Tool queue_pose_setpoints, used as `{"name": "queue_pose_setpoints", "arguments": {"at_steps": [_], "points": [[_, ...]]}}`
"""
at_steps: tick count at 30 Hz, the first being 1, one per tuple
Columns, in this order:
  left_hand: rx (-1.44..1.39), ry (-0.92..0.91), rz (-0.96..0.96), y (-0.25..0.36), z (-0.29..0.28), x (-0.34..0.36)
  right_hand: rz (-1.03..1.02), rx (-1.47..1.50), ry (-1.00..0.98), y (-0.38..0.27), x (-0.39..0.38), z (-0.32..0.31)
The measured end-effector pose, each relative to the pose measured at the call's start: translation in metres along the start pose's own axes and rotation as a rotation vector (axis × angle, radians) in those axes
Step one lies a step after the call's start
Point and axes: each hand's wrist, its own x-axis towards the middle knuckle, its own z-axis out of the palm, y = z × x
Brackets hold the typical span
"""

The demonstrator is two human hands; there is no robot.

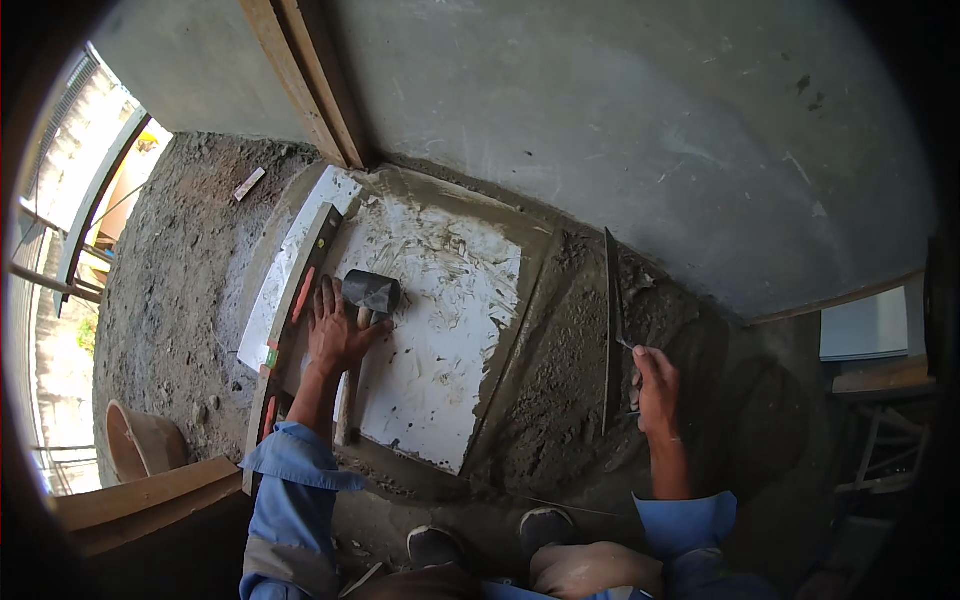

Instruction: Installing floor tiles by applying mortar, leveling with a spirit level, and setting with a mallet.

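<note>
My left hand point(335, 335) rests with its fingers spread on a white tile point(450, 350) smeared with mortar, beside a black rubber mallet point(368, 290) whose wooden handle lies partly under that hand. A long spirit level point(320, 240) with coloured vials lies along the tile's left side, near my fingertips. My right hand point(655, 390) grips a long, flat metal trowel point(610, 280) by its handle, the blade edge-on over dark wet mortar point(540, 400) right of the tile. Another white tile strip point(260, 330) shows left of the level.
A grey wall point(650, 120) runs behind the tile, with an upright wooden board point(305, 80) against it. Rough rubble floor point(160, 300) lies left, with a bucket point(150, 440) and wooden planks point(150, 500). A bright opening with railings is far left, a metal stand point(890, 450) far right.
</note>
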Motion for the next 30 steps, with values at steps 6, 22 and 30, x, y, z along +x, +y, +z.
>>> {"name": "queue_pose_setpoints", "arguments": {"at_steps": [6,22,30], "points": [[-0.038,0.000,0.034,-0.003,0.005,0.001,0.029,0.174,-0.422,-0.028,0.007,0.051],[-0.052,0.012,-0.004,-0.001,0.002,-0.001,-1.104,-1.228,-0.445,-0.134,0.167,0.277],[-0.032,-0.015,-0.034,0.000,-0.001,0.003,-0.955,-1.433,-0.473,-0.120,0.135,0.128]]}}
